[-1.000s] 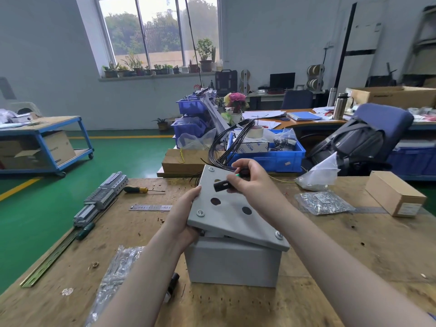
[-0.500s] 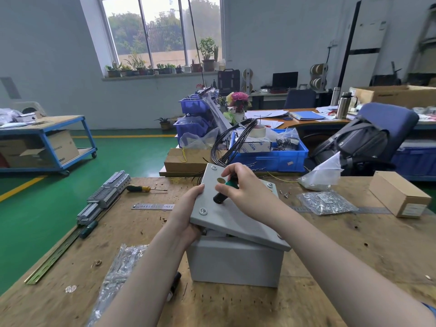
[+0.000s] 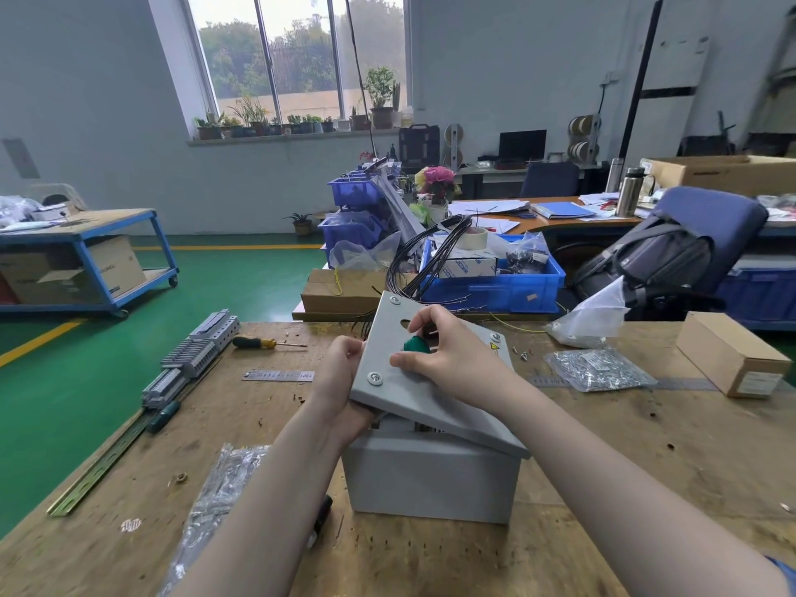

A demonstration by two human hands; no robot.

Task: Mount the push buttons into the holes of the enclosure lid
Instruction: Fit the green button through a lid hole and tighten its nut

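R hand (image 3: 452, 359) fingers curled round green push button (image 3: 416, 345), seating it in a mid hole of the enclosure lid (image 3: 413, 398); L hand (image 3: 344, 381) pinches lid's left edge, propped tilted on grey box (image 3: 430, 480). Button prob. light, rigid plastic; grip by head; axis roughly square to lid face, head toward camera; one hole (image 3: 405, 324) open.

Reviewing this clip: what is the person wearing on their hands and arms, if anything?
Both hands are bare: no gloves, rings or watch show on the left hand or the right hand. Both forearms are uncovered down to the frame edge. Only a sliver of blue sleeve shows on the right arm at the bottom right corner.
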